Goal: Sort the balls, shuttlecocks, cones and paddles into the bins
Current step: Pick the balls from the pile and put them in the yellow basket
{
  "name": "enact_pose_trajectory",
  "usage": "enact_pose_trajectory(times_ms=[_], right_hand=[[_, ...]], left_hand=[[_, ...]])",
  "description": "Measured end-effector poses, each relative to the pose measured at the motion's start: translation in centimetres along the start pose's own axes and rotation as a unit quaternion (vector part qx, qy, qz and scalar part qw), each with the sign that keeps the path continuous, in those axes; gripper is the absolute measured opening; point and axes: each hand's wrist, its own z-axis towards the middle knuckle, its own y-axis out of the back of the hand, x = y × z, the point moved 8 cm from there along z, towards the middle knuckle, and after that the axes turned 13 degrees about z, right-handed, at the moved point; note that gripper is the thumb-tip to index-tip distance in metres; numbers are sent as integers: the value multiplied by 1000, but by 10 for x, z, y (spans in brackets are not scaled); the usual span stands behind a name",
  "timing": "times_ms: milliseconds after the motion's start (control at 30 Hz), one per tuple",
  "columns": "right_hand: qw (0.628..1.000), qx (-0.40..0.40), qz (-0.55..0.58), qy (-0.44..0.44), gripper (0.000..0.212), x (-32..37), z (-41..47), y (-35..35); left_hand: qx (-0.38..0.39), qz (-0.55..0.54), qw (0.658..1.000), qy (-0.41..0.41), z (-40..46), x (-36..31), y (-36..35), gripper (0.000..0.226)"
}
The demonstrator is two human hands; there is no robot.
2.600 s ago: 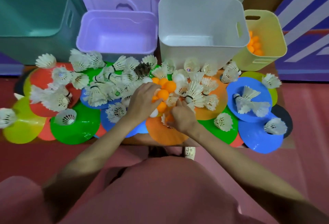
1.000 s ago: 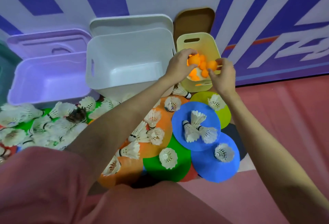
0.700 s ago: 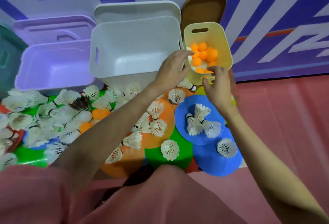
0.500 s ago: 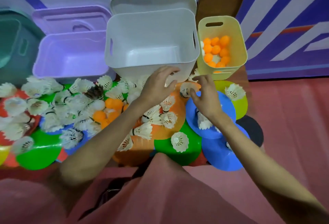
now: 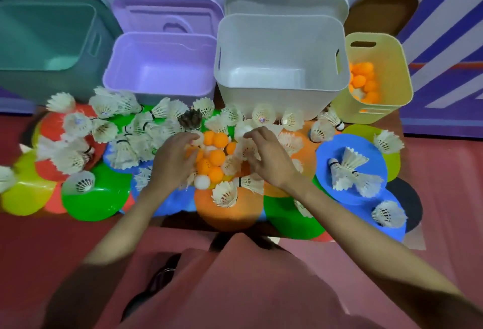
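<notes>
A cluster of orange balls (image 5: 213,156) with a white ball (image 5: 201,181) lies mid-table among many white shuttlecocks (image 5: 125,145) and flat coloured cones (image 5: 95,199). My left hand (image 5: 171,164) reaches over the cluster's left side with fingers spread and loosely bent, touching the balls. My right hand (image 5: 266,157) hovers on the right side, fingers relaxed above a shuttlecock (image 5: 247,148). Neither hand plainly grips anything. The yellow bin (image 5: 392,88) at the right back holds several orange balls (image 5: 364,80).
A teal bin (image 5: 39,41), a purple bin (image 5: 159,67) and a white bin (image 5: 279,54) stand in a row behind the table. Lids lean behind them. More shuttlecocks (image 5: 350,172) lie on blue cones (image 5: 350,151) at the right. Red floor surrounds the table.
Both hands left the yellow bin after dropping orange balls there and came back left and down to the ball cluster mid-table. The view swung back to the table's centre.
</notes>
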Motion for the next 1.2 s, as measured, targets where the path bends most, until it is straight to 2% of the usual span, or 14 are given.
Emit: enact_pose_trajectory(times_ms=[133,333,500,667,800,1000,1100,1200], right_hand=[[996,-3,-82,-17,40,17,25,-23],[978,2,-170,-122,41,12,54,-47],[969,-9,-189,-155,38,12,65,-54],[970,-12,-171,-170,34,9,70,-56],[973,-53,-141,-175,36,9,68,-41],[967,-203,-32,-147,39,-16,31,25],[956,-252,59,-134,34,-47,5,63],[936,-297,93,-165,32,-86,-21,103]], left_hand=[[-11,-10,996,83,6,22,3,27],[6,10,998,65,27,15,-10,38],[20,83,995,45,35,12,-14,39],[20,103,994,22,36,12,-16,32],[0,91,996,17,37,10,-9,31],[-36,4,999,-35,41,-23,1,30],[-35,-30,996,-81,51,-62,-9,31],[-18,-62,991,-118,64,-114,-27,32]])
